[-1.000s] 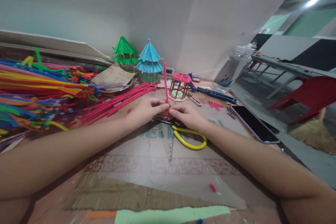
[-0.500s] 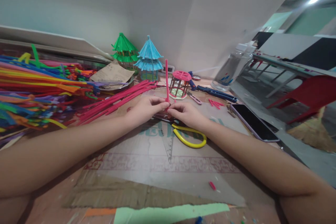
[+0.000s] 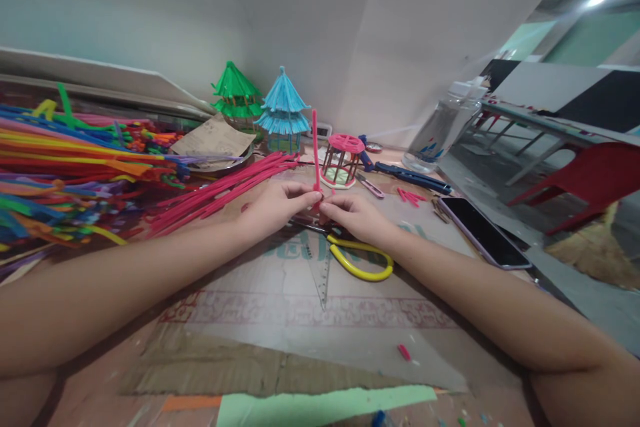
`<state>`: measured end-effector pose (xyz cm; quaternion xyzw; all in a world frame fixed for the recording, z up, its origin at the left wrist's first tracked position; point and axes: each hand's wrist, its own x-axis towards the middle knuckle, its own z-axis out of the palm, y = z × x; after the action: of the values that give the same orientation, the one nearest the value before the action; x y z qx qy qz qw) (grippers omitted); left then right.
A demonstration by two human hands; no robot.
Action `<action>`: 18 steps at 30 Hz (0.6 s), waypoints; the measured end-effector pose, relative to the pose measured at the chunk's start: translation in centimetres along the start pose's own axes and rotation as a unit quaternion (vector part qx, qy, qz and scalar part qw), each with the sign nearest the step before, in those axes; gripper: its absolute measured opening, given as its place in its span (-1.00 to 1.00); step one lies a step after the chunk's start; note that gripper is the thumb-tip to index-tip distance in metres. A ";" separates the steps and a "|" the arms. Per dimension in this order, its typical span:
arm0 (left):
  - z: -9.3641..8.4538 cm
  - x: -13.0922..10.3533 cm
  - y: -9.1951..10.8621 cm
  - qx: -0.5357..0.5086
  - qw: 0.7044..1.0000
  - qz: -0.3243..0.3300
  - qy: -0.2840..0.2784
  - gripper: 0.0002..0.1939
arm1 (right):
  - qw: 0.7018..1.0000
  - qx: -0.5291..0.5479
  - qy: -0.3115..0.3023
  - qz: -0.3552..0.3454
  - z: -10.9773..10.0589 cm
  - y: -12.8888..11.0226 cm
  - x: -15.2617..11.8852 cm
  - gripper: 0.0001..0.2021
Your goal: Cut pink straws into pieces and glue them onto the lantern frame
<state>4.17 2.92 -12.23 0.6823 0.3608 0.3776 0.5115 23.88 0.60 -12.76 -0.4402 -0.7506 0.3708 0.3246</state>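
Note:
Upright between my fingertips stands a pink pipe cleaner (image 3: 315,147), its lower end partly covered by my fingers. My left hand (image 3: 290,205) is closed in a pinch on it. My right hand (image 3: 356,213) pinches close beside, at the pipe cleaner's lower end, where detail is small. Under my hands lie yellow-handled scissors (image 3: 367,276) and a clear triangle ruler (image 3: 320,277). Just behind is a small round frame (image 3: 345,144) with a pink top and brown posts. A bundle of pink pipe cleaners (image 3: 220,195) rests to the left of my left hand.
Green (image 3: 231,90) and blue (image 3: 284,103) pagoda models stand at the back. Piles of coloured pipe cleaners (image 3: 75,160) fill the left. On the right are a phone (image 3: 483,232), a clear bottle (image 3: 437,130), a dark blue tool (image 3: 413,177), a cutter knife (image 3: 371,187) and pink cut pieces (image 3: 411,197).
The pipe cleaner's top has shifted very slightly left and up. Both hands keep their pinch in almost the same place, and other things lie as before.

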 end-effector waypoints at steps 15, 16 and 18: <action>0.1 0.0 0.4 -0.030 0.999 -0.038 0.005 -0.63 | 0.999 0.009 0.032 0.018 0.0 -0.3 0.1 -0.78; 0.1 0.0 0.4 -0.025 0.999 -0.038 0.006 -0.64 | 0.999 0.011 0.030 0.018 0.0 -0.3 0.1 -0.78; 0.2 0.0 0.3 -0.022 0.999 -0.028 0.008 -0.63 | 0.999 0.004 0.027 0.017 0.2 -0.3 0.1 -0.78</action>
<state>4.34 2.77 -11.99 0.6575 0.3760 0.3763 0.5336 23.59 0.56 -12.63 -0.4615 -0.7325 0.3675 0.3398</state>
